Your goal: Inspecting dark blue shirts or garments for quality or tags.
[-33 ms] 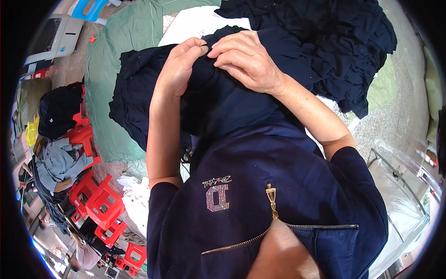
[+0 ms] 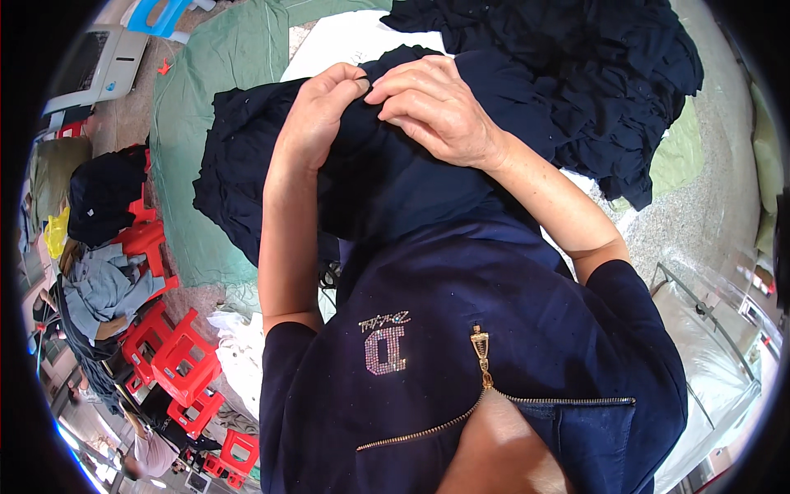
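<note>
A dark navy cloth (image 2: pixel 395 181), gathered and wrinkled, lies across my lap and spreads forward and to the left. My left hand (image 2: pixel 321 111) is closed, with thumb and forefinger pinching a fold of it. Close by on the right, my right hand (image 2: pixel 440 107) has its fingers bent and drawn together on the same cloth. Its fingertips come almost up to the left thumb. Whether a thread or other small item sits between the fingertips is too small to tell.
A large heap of dark cloth (image 2: pixel 617 74) lies at the far right. Under the work spreads a green sheet (image 2: pixel 185 165), with white material (image 2: pixel 337 37) beyond. Red plastic stools (image 2: pixel 185 358) stand at the left, near piled clothes (image 2: pixel 107 284). Clear plastic wrapping (image 2: pixel 699 346) is at right.
My right hand has shifted very slightly toward the left hand. Otherwise both hands and the cloth stay as they were.
</note>
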Available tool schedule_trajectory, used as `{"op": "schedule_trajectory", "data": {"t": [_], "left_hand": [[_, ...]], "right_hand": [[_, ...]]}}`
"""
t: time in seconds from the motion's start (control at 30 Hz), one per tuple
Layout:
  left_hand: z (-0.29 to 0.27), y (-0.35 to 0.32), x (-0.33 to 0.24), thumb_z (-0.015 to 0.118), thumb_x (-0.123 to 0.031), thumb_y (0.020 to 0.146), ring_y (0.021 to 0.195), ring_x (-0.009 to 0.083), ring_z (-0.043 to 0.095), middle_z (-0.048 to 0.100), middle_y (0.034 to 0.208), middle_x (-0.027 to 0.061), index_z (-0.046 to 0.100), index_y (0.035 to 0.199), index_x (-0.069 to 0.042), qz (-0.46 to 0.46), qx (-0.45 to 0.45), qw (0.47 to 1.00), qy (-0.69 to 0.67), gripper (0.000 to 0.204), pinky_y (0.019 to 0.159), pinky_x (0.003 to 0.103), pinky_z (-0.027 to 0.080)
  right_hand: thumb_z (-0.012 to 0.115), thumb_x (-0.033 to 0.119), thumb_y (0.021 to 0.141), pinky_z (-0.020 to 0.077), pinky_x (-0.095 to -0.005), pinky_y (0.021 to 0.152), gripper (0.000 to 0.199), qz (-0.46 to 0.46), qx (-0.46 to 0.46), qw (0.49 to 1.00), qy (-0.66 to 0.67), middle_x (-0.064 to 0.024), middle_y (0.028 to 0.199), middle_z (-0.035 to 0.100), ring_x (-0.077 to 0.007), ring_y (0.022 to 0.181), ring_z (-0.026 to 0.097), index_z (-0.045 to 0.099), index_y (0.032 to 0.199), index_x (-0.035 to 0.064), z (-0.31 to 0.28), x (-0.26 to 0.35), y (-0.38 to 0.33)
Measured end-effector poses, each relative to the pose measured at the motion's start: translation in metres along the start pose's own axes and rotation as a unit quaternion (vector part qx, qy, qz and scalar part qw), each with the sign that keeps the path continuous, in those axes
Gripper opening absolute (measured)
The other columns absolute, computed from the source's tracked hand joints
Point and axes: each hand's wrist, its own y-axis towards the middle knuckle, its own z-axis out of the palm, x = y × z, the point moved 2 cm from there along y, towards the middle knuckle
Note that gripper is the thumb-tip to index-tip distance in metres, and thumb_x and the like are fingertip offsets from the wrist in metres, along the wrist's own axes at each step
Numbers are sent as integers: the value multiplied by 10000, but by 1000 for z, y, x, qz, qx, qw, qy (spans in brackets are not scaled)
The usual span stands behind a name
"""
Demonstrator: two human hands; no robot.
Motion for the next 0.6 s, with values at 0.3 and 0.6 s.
{"op": "schedule_trajectory", "data": {"t": [0.3,0.6], "left_hand": [[-11,5,13,624,-161,922,983,104,537,648,982,-6,680,1020,-16,-41,11,998,-51,184,959,253,379],[-16,7,6,619,-160,929,966,83,528,630,958,-15,672,1034,-10,0,19,1000,21,190,922,255,403]], "right_hand": [[764,7,746,411,-374,966,370,3,31,999,-4,-25,1146,654,-202,1068,616,672,1090,108,0,-8,-8],[752,7,781,438,-375,931,252,-10,4,999,-42,-3,1014,669,-200,1003,631,703,1001,119,9,-18,-5]]}}
